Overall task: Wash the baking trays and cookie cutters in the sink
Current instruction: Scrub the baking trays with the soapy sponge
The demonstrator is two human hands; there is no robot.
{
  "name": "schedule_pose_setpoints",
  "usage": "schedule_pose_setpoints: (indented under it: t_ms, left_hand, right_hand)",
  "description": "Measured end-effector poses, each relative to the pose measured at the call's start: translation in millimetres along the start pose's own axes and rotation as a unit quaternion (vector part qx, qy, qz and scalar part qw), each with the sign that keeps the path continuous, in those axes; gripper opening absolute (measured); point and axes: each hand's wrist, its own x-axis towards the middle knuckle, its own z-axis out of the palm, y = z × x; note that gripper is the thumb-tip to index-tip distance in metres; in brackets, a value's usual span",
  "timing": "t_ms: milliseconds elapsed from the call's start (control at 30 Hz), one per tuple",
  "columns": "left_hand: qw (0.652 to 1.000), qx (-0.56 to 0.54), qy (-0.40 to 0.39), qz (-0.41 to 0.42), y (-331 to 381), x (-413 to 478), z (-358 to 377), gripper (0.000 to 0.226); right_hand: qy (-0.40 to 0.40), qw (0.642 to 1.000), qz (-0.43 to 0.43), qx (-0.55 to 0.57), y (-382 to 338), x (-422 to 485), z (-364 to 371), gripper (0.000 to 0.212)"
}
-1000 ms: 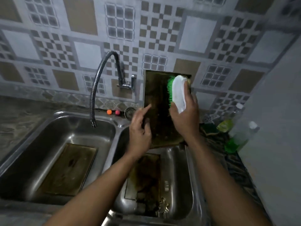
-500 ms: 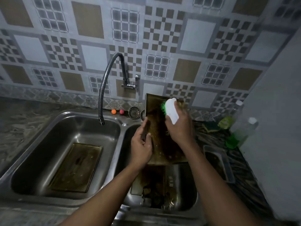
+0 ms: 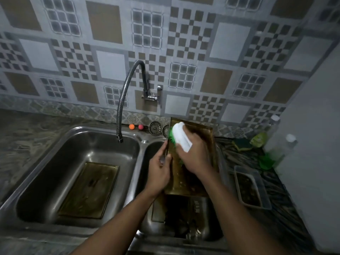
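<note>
A flat tray (image 3: 90, 188) lies in the left basin (image 3: 55, 172), with the tap (image 3: 128, 92) on the wall behind hanging over it. Above the right basin (image 3: 147, 159) the left hand (image 3: 159, 173) holds a raised tray (image 3: 195, 181) by its left edge, while the right hand (image 3: 195, 155) holds a brush (image 3: 181, 136) on its far end. Strainers (image 3: 155, 128) sit on the rim behind. On the bench to the right stands a tub (image 3: 265, 192), with a sponge (image 3: 242, 145) and bottles (image 3: 274, 137) behind it.
</note>
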Motion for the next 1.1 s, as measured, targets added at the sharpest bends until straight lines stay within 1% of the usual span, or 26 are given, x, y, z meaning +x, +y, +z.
schedule_pose_setpoints:
  t_ms: [33, 67, 100, 167, 233, 300, 367, 467, 533, 600, 633, 700, 733, 800, 867, 900, 967, 1000, 1067, 1100]
  left_hand:
    - [1.0, 0.0, 0.003, 0.002, -1, 2, -3, 0.046]
    - [1.0, -0.002, 0.005, 0.003, -1, 3, -7, 0.045]
    - [1.0, -0.006, 0.006, 0.0, 0, 2, -11, 0.045]
    - [1.0, -0.013, -0.001, -0.011, -3, -2, -13, 0.046]
    - [1.0, -0.006, -0.012, -0.027, -6, -5, -9, 0.045]
    - [0.999, -0.007, -0.016, -0.032, -6, -4, -3, 0.044]
    - [0.999, -0.01, -0.019, -0.031, -5, 1, 1, 0.045]
    - [0.999, -0.029, -0.007, -0.022, -3, 7, -1, 0.044]
    - [0.999, -0.042, 0.009, -0.014, -3, 6, -7, 0.044]
    - [0.999, -0.042, 0.026, -0.015, -4, 3, -11, 0.043]
    - [0.998, -0.044, 0.029, -0.017, -4, 2, -12, 0.042]
    - [0.999, -0.047, 0.011, -0.013, -1, 1, -9, 0.042]
    - [0.998, -0.054, 0.004, -0.016, 1, 2, -6, 0.042]
    - [0.998, -0.063, 0.016, -0.018, 4, 8, 1, 0.043]
    - [0.997, -0.053, 0.058, -0.01, 1, 18, 6, 0.043]
    - [0.995, -0.05, 0.08, -0.01, -3, 22, 6, 0.043]
    - [0.99, -0.069, 0.12, -0.024, -8, 28, 0, 0.043]
    - [0.988, -0.078, 0.132, -0.027, -11, 29, -3, 0.043]
    - [0.987, -0.069, 0.141, -0.018, -12, 26, -5, 0.043]
    - [0.989, -0.06, 0.133, -0.009, -12, 22, -3, 0.043]
  right_hand:
    - [-0.018, 0.999, -0.026, -0.009, -2, -8, 4, 0.068]
    - [-0.025, 0.999, -0.034, -0.019, 2, -13, 3, 0.069]
    - [-0.023, 0.999, -0.021, -0.022, 11, -13, -1, 0.068]
    - [0.004, 0.999, 0.045, -0.02, 35, -4, -13, 0.068]
    - [0.05, 0.993, 0.102, -0.027, 51, 12, -25, 0.067]
    - [0.067, 0.989, 0.131, -0.009, 48, 23, -23, 0.068]
    - [0.049, 0.993, 0.111, 0.016, 28, 26, -10, 0.07]
    - [-0.021, 0.999, 0.02, 0.027, 0, 13, 13, 0.068]
    - [-0.053, 0.998, -0.013, 0.022, 2, 2, 17, 0.067]
    - [-0.042, 0.999, 0.004, 0.01, 17, 2, 6, 0.066]
    - [-0.027, 0.999, 0.03, 0.011, 24, 3, -2, 0.065]
    - [0.008, 0.995, 0.092, 0.034, 35, 8, -12, 0.064]
    - [0.027, 0.993, 0.103, 0.047, 33, 9, -11, 0.063]
    - [0.035, 0.99, 0.095, 0.097, 18, 6, 1, 0.064]
    - [0.001, 0.984, 0.069, 0.162, 2, -9, 20, 0.065]
    - [-0.021, 0.982, 0.061, 0.176, -3, -19, 27, 0.067]
    - [-0.055, 0.984, 0.035, 0.164, 2, -37, 29, 0.068]
    - [-0.058, 0.987, 0.026, 0.151, 9, -43, 24, 0.068]
    - [-0.039, 0.988, 0.047, 0.141, 25, -45, 12, 0.065]
    - [-0.018, 0.986, 0.075, 0.146, 32, -41, 7, 0.063]
